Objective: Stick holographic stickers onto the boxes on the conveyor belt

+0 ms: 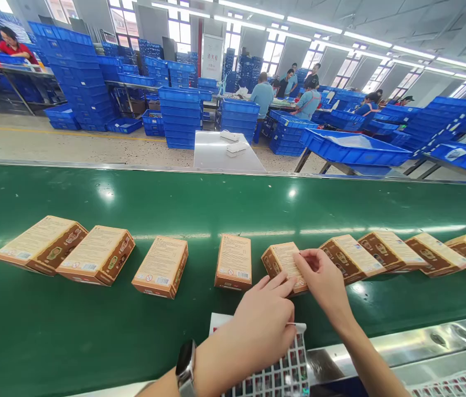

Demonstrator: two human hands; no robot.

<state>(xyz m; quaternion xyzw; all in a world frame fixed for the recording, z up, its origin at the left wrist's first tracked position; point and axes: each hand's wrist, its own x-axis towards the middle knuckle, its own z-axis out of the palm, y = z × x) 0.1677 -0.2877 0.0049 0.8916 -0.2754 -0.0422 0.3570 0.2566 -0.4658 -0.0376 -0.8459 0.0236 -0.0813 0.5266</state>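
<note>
My left hand (263,315), a watch on its wrist, has its outer fingers stretched onto the face of a small brown and cream carton (283,255). Its thumb side is bent over the upper edge of a white sheet of small stickers (294,361), which hangs below the hand and is partly hidden by the forearm. My right hand (327,280) touches the same carton's right side, thumb and forefinger pinched together; whatever lies between them is too small to make out. Left of this carton stands a similar carton (234,260), apart from it.
A green conveyor belt (71,325) carries more cartons in a row, left (162,264) and right (352,256). Its metal rail (406,336) runs along the near side. Another patterned sheet (464,383) lies bottom right. Stacked blue crates (179,118) and several people are beyond the belt.
</note>
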